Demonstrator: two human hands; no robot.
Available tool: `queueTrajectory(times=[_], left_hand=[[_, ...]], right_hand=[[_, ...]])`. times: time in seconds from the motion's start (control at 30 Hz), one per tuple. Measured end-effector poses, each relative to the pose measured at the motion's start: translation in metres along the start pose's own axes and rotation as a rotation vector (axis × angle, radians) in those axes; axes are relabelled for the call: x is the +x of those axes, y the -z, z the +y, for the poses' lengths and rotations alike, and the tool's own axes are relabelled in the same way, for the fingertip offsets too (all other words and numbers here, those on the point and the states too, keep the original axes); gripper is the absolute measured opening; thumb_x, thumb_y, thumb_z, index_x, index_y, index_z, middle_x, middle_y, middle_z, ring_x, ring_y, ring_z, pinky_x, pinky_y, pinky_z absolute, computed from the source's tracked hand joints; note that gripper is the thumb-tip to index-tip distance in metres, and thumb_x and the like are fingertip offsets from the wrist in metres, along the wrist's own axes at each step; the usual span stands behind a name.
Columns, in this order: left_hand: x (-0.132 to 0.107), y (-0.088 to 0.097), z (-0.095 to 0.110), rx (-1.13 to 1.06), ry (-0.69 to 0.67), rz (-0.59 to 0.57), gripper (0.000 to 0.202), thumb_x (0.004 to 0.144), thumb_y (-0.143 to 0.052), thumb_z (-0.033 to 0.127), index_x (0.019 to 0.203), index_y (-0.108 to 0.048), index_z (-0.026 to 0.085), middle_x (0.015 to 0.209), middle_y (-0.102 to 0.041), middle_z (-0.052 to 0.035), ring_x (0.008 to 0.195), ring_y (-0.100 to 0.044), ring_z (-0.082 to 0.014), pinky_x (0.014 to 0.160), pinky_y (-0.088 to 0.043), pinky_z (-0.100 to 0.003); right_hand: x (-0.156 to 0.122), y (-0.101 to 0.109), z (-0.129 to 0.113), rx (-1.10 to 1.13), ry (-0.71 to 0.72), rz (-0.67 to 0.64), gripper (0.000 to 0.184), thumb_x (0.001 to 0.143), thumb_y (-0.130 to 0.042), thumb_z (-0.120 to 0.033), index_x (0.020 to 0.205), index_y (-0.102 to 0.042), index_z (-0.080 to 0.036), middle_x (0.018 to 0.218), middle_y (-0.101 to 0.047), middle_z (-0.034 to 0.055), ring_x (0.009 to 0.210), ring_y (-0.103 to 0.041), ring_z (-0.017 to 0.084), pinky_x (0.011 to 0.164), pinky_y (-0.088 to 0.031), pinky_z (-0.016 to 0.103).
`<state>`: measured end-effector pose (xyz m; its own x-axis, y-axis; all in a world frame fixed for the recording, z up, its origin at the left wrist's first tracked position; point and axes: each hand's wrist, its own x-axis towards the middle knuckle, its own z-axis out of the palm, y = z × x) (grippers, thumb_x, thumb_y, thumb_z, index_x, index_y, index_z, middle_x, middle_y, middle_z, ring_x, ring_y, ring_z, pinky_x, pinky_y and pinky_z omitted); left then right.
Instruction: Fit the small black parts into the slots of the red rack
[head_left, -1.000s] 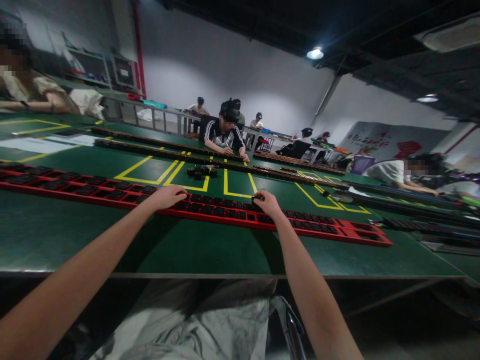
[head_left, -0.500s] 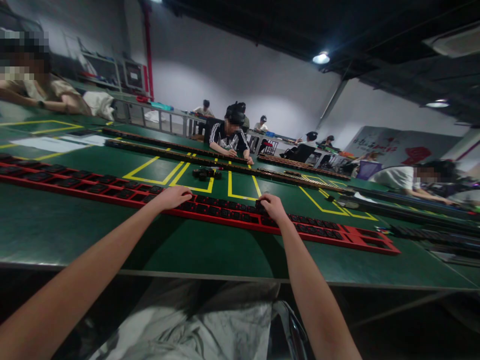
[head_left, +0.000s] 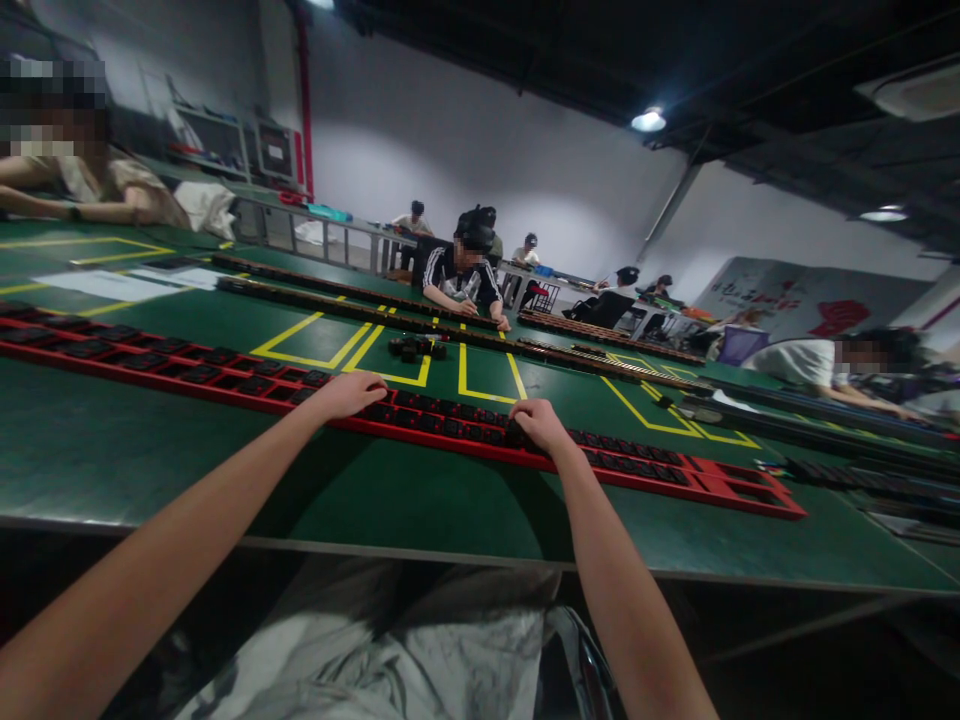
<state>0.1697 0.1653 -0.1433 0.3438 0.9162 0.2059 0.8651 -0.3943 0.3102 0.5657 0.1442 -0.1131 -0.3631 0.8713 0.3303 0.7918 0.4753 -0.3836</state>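
A long red tray (head_left: 720, 490) with two rows of slots lies across the green table, most slots holding small black square parts (head_left: 259, 383). Over its middle, my left hand (head_left: 351, 396) is closed with its fingers curled down at the slots; what they hold, if anything, is hidden. My right hand (head_left: 541, 424) pinches a small black part (head_left: 516, 433) low at the near row, where I cannot tell if it sits in a slot. Beyond the tray, a small pile of black parts (head_left: 417, 348) lies on the table.
Yellow tape outlines (head_left: 487, 396) mark the green table (head_left: 450, 505). Long dark rails (head_left: 330, 306) run behind the tray, and white papers (head_left: 97, 287) lie at the left. Across the table a co-worker in a striped jacket (head_left: 461, 280) leans over a rail; other people sit left and right.
My right hand has moved slightly down and toward me, bringing the black part from the far row to the near row. My left hand stays in nearly the same place.
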Motion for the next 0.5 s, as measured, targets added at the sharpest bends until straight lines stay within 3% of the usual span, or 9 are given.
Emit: queueTrajectory(times=[0.5], left_hand=[[0.0009,0.0002,-0.0012,0.034,0.015,-0.015,0.047,0.089,-0.036,0.047,0.108,-0.069,0.02,0.117,-0.069,-0.0093,0.107,-0.063,-0.0254,0.094,-0.046,-0.033]], right_hand=[[-0.0014,-0.001,-0.0002,0.06,0.032,-0.049,0.025,0.073,-0.047,-0.019,0.06,-0.068,-0.016,0.061,-0.062,0.0012,0.061,-0.055,0.015,0.062,-0.039,0.023]])
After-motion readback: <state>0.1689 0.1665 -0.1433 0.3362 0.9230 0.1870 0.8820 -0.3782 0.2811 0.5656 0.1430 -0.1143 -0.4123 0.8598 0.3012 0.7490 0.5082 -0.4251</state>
